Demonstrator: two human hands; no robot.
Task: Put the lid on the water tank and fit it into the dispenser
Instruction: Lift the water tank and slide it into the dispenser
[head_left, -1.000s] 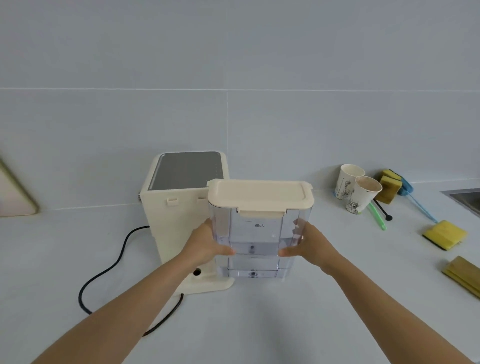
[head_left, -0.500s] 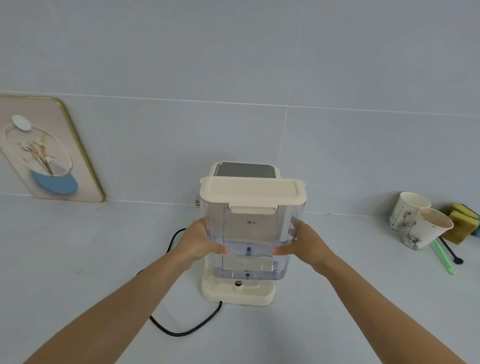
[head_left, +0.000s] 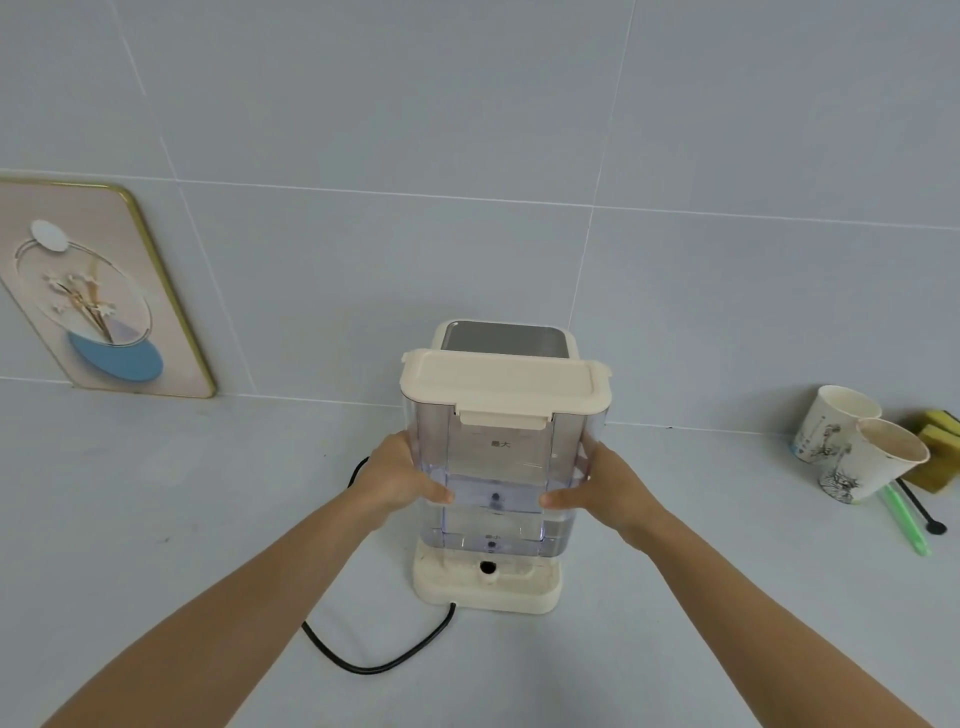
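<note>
Far left of the hands, a framed picture leans at the wall; it was out of sight a second ago, so the view has swung leftward.

Left hand grasps the water tank's left wall, thumb across the clear front. Between the hands the tank stands upright, its cream lid seated on top. A second ago it sat off to one side of the dispenser; now it is squarely in front of it, bottom edge just above the base ledge, whose inlet hole shows just below. Whether it is touching down, cannot tell.

Right hand grips the tank's right wall likewise.

Judgement: lid step done, alignment achieved; seating the tank remains.

Well right of the hands: paper cups, untouched.
</note>
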